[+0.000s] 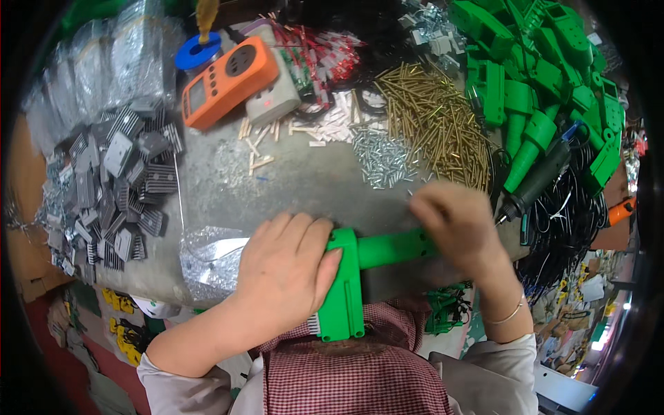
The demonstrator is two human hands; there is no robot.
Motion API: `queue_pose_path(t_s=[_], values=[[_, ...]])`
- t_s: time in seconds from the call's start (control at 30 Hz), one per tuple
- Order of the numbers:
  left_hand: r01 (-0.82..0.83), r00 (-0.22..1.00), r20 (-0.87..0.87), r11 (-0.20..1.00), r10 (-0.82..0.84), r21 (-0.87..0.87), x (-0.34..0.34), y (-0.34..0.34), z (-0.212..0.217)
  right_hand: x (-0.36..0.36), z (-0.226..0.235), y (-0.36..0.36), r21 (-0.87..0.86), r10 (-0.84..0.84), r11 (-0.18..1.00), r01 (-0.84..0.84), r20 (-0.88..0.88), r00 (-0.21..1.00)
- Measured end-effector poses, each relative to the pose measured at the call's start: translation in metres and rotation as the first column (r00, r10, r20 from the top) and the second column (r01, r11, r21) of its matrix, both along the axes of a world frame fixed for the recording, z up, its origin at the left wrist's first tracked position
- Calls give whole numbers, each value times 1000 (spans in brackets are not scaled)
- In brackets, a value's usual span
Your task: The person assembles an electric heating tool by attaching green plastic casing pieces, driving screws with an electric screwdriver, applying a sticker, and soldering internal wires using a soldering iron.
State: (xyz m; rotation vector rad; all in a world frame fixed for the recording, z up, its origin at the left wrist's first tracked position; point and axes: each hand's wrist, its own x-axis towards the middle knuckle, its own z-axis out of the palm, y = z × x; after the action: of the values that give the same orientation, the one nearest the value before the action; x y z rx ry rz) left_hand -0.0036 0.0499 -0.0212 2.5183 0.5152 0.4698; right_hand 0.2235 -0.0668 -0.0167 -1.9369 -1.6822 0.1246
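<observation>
"Where does the casing (349, 304) lie from our fingers?"

"Against our left hand (283, 261); its block (351, 277) runs lengthwise from beside those fingertips back toward our body; its handle (392, 250) points crosswise, its outer end hidden by our right hand (462, 225)."

"And how do we hold it?"

"Left fingers close together, thumb pressed on the block; right fingers curled but blurred, so we cannot tell whether they pinch anything."

"Which hand is nearer?"

"Left to the block, right to the handle's end; beyond our right fingertips lie silver screws (384, 159); just right of that hand, the driver (538, 181)."
</observation>
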Motion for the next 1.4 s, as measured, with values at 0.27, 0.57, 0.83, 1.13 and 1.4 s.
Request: queue_pose_path(t_s=[0.27, 0.57, 0.83, 1.13, 1.4], values=[[107, 994, -8, 994, -107, -10, 24, 47, 15, 27, 0, 14, -163, 0, 987, -8, -51, 999], [471, 872, -106, 756, -478, 455, 95, 54, -3, 49, 20, -1, -185, -106, 981, 65, -219, 970], [389, 919, -40, 920, -391, -50, 75, 67, 29, 41, 3, 9, -121, 87, 989, -83, 28, 996], [485, 836, -239, 869, -494, -99, 40, 62, 58, 38, -1, 15, -186, 120, 981, -57, 348, 930], [391, 862, -269, 901, -431, -189, 39, 60, 61, 29, 44, 4, -218, 210, 919, -328, -432, 877]])
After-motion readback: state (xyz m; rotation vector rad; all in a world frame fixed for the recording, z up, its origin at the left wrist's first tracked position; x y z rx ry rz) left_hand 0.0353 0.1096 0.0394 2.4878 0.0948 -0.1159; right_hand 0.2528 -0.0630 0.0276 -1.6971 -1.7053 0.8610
